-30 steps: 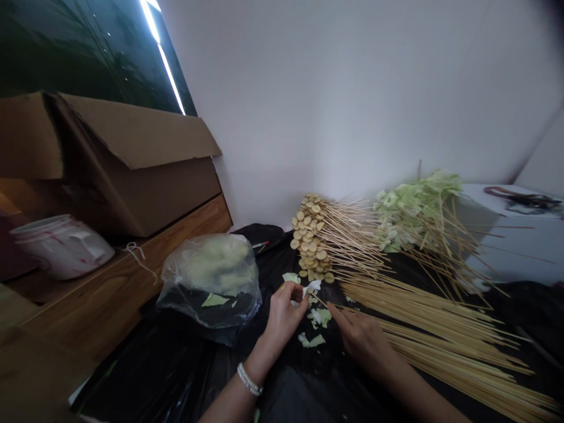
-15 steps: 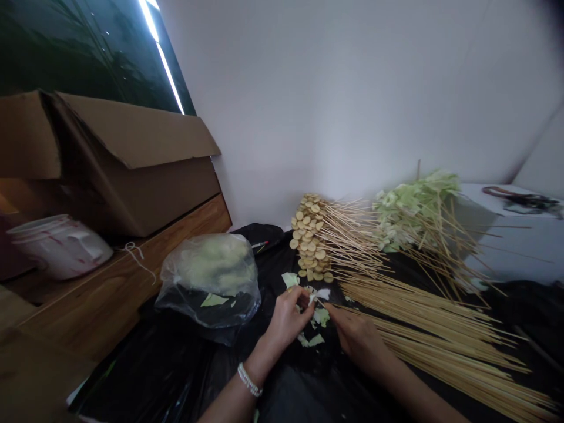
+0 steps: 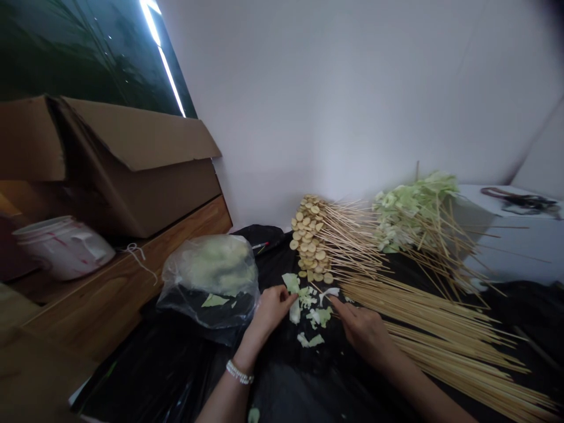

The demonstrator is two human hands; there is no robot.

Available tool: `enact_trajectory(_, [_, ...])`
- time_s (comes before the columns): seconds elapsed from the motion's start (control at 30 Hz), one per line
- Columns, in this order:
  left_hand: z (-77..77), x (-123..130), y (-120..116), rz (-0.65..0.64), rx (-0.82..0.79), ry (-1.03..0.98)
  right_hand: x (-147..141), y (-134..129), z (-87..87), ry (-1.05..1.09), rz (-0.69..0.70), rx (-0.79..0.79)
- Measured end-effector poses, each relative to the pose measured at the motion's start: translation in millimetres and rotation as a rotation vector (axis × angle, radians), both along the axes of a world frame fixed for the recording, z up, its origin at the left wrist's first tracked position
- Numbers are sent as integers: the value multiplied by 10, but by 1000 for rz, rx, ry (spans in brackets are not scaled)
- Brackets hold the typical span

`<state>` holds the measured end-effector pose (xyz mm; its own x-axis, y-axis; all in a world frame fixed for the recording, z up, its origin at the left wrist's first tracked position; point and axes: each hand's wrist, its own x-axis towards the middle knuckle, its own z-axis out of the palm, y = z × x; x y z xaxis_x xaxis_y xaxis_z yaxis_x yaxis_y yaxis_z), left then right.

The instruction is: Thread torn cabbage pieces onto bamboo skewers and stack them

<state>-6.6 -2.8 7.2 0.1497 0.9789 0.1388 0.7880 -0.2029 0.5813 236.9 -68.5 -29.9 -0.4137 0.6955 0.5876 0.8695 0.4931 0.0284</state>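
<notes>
Left hand [image 3: 273, 309] curled narrow, right hand [image 3: 361, 330] pinched narrow, any hold unclear, cabbage scraps [image 3: 311, 314] between them, loose skewers [image 3: 440, 329] just right of the right hand: risk of scattered skewers from a careless wrist brush.

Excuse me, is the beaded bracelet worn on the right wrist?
No, the beaded bracelet is on the left wrist; the right arm shows none.

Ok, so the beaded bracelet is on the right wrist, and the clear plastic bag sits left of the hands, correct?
Not quite. The head view shows the bracelet on the wrist of the left hand, not the right hand. The clear plastic bag does sit left of the hands.
</notes>
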Motion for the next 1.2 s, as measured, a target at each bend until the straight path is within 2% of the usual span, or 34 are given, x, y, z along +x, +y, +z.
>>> enact_trajectory(0.17, [-19, 18, -63, -28, -90, 182, -11, 4, -25, -2, 19, -2])
enact_trajectory(0.3, [-27, 37, -64, -57, -60, 152, -12, 12, -63, -2, 28, -10])
enact_trajectory(0.4, [-54, 37, -20, -86, -57, -11, -14, 17, -86, -2, 22, -14])
enact_trajectory(0.6, [-141, 35, 86, -81, -71, -538, -33, 6, -52, 3, 44, -5])
enact_trajectory(0.73, [-135, 79, 74, -22, -310, -953, -50, -8, -11, 9, 63, 2])
enact_trajectory(0.83, [-80, 98, 39, 5, -469, -1175, -57, -12, -3, 8, 60, 2])
enact_trajectory(1.0, [-44, 95, 26, 15, -552, -1301, -61, -19, 8, 18, 71, -1])
enact_trajectory(1.2, [-72, 135, 33, 61, -457, -1270, -71, -32, 29, -9, 103, 7])
